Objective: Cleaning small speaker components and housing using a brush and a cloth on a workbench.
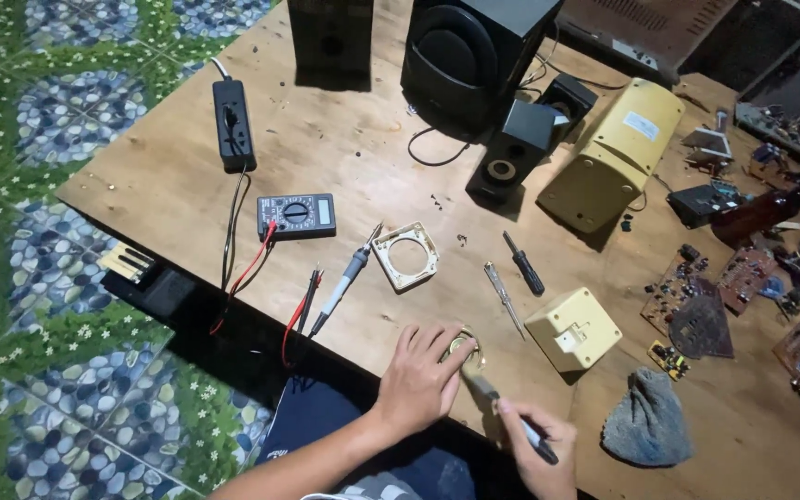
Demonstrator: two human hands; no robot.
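a: where's the small round metal part [461, 346]?

b: near edge of the counter [178, 176], bottom centre of the view. left hand [418, 380] lies over it from about 8 o'clock, fingers [446, 339] curled down around its rim. pinned to the wood, not lifted.

a: and the right hand [541, 452]?

b: at 5 o'clock from the part, close by. fingers closed round a dark-handled tool [509, 414], pen grip. tool's long axis runs 5 o'clock to 11 o'clock, tip pointing up-left and meeting the part on its 5 o'clock side. can't tell if the tip is touching or just over it.

a: which hand is nearer the part?

b: left, it's on it. right reaches it only through the tool.

a: does the part have a long axis?

b: looks round, lying flat, face up. mostly hidden under the fingers, so no direction to note.

a: anything around?

b: cream plastic box [572, 329] at 2 o'clock, just beside. two screwdrivers [512, 281] at 12 to 1 o'clock, lying roughly 11-to-5. square cream frame [406, 255] at 11 o'clock, soldering iron [345, 280] beside it. multimeter [296, 215] further out at 10 o'clock, grey cloth [645, 418] at 4 o'clock.
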